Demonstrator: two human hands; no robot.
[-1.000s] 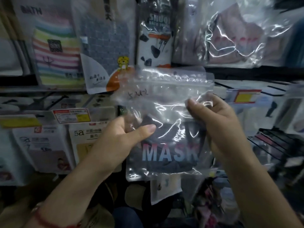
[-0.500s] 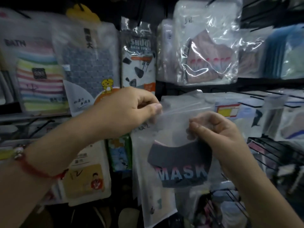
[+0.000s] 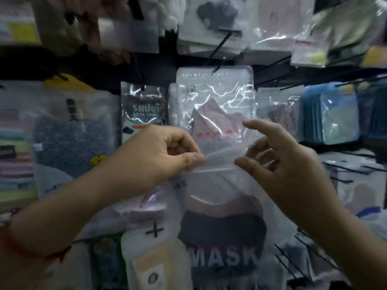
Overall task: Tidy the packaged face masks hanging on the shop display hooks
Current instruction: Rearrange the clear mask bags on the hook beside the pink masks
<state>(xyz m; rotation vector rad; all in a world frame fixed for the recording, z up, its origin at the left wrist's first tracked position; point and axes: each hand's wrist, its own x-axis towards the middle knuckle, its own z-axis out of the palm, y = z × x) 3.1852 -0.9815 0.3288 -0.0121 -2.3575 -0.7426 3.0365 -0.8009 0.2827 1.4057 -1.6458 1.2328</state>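
Since half a second ago my view has tipped upward and the bag has risen with it, so the wall of hanging packets now fills the frame and the dark mask's packet sits higher against it, its top edge level with the pink mask pack hanging on the centre hook. I read that lift as lining the packet's header up with a hook, since that is where tidied stock belongs. The clear mask packet, printed MASK across a dark cloth mask, hangs in front of the lower rows, held only by its upper strip so the weight pulls it straight. My left hand pinches that strip at its left end between thumb and curled forefinger, which keeps the header taut and flat. My right hand is half open, fingers spread and loosely bent; its thumb touches the strip's right end, apparently steadying it, not gripping. I cannot make out the packet's hanging hole through the blur.
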